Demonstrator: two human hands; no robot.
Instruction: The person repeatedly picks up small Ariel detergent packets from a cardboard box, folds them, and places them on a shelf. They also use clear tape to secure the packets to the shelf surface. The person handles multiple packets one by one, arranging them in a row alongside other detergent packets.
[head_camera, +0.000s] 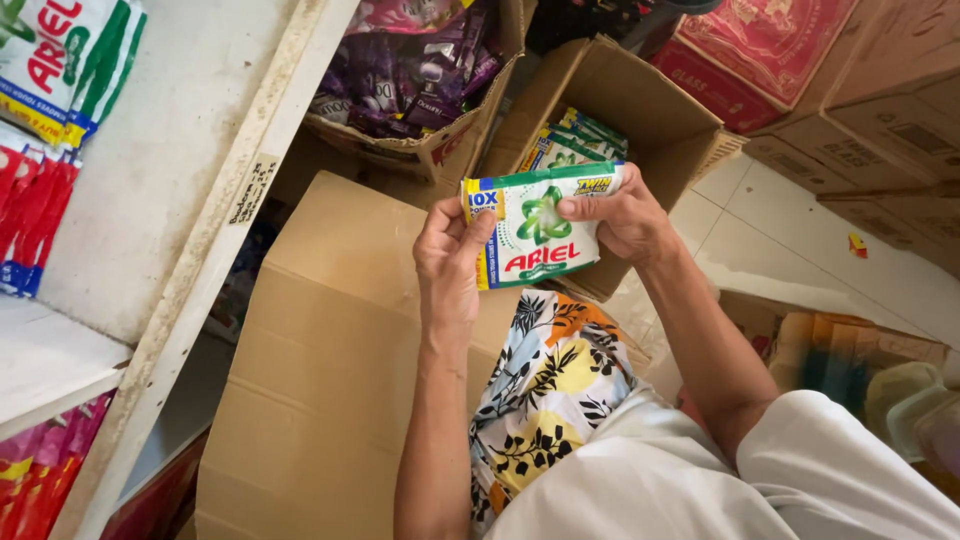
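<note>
Fingers (590, 207) of the right hand (622, 217) pinch the top right edge of a green and white sachet (535, 235), while the left hand (449, 262) grips its left edge, thumb laid over the front. Both hands hold the sachet up in the air, above a closed brown carton (330, 380) and the person's patterned lap (550, 390).

Just behind the sachet stands an open cardboard box (640, 100) with more green and white sachets (575, 140) stacked inside. To its left, another open box (440, 150) holds purple packets (405, 75). Red cartons (760, 45) and plain brown ones (880, 110) pile up along the far right, beside a strip of white tiled floor (780, 240).

On the left, a white shelf unit (150, 200) rises close to the closed carton; green and white packets (65, 60) and red ones (30, 215) hang at its upper edge, and more red packets (40, 480) lie on the level beneath. At lower right, a box with clear plastic tubs (910, 410) sits partly behind the person's white sleeve (850, 460).
</note>
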